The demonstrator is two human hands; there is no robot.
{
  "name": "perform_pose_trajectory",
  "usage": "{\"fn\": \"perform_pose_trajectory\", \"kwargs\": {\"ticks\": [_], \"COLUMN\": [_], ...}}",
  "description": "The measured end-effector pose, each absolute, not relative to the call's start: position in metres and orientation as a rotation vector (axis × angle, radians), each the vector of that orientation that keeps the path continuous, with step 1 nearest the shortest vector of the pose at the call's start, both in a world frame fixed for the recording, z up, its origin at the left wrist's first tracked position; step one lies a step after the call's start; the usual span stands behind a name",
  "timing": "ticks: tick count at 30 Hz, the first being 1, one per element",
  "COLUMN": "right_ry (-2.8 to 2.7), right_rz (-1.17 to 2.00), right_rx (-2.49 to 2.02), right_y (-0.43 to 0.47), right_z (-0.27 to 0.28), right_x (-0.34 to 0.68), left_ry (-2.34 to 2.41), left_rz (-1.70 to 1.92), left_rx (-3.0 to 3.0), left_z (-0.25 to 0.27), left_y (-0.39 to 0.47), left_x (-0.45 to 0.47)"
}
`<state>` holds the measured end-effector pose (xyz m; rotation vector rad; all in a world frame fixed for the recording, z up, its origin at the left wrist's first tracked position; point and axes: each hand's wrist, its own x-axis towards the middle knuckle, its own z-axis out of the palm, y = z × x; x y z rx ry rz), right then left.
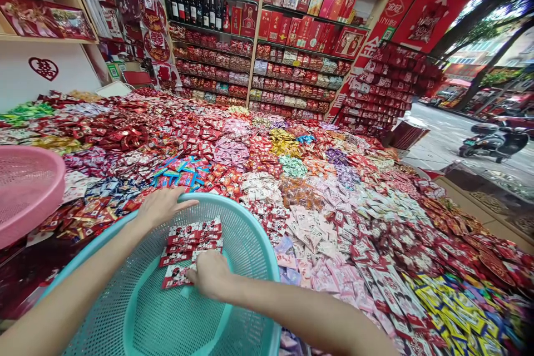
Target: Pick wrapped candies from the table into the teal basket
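A teal plastic mesh basket [265, 247] stands low in front of me, at the edge of the candy spread. My left hand [161, 207] is on its far rim, the thumb stretched along the inner side and the other fingers partly hidden over the edge. Inside the basket, my right hand [212, 275] reaches down with curled fingers to a red-and-white candy packet [175, 276] and seems to pinch it. Several matching candy packets [194, 236] lie in short rows just beyond that hand, on the basket's floor. My fingertips there are partly hidden.
Heaps of wrapped candies [308, 222] cover the wide table. A pink basket [58, 189] stands at the left. Shelves of red boxes and bottles [196, 8] line the back. On the right, a scooter [494, 142] is parked outside, past a divided tray [488, 200].
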<state>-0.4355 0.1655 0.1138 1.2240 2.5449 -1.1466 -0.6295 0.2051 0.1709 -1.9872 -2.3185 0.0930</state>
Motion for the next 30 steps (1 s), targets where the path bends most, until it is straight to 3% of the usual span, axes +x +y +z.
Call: {"fn": "perform_pose_trajectory", "kwargs": {"ticks": [2,7,22,30], "right_ry": [2.724,2.836,2.917,2.989], "right_rz": [-0.788,-0.585,-0.462,-0.608], "right_rx": [1.038,0.732,0.754,0.787], "right_y": [0.162,0.154,0.154,0.161], "right_z": [0.120,0.112,0.088,0.158], "right_x": [-0.436,-0.448,-0.470,-0.437], "left_ry": [-2.311,-2.306,-2.306,-2.367], "left_rz": [0.086,0.077,0.060,0.058], "left_rx": [-1.992,-1.991,-1.978,-1.945], "left_z": [0.173,0.173,0.169,0.170], "left_y": [0.206,0.207,0.207,0.197], "left_x": [-0.628,-0.627,-0.631,-0.637]}}
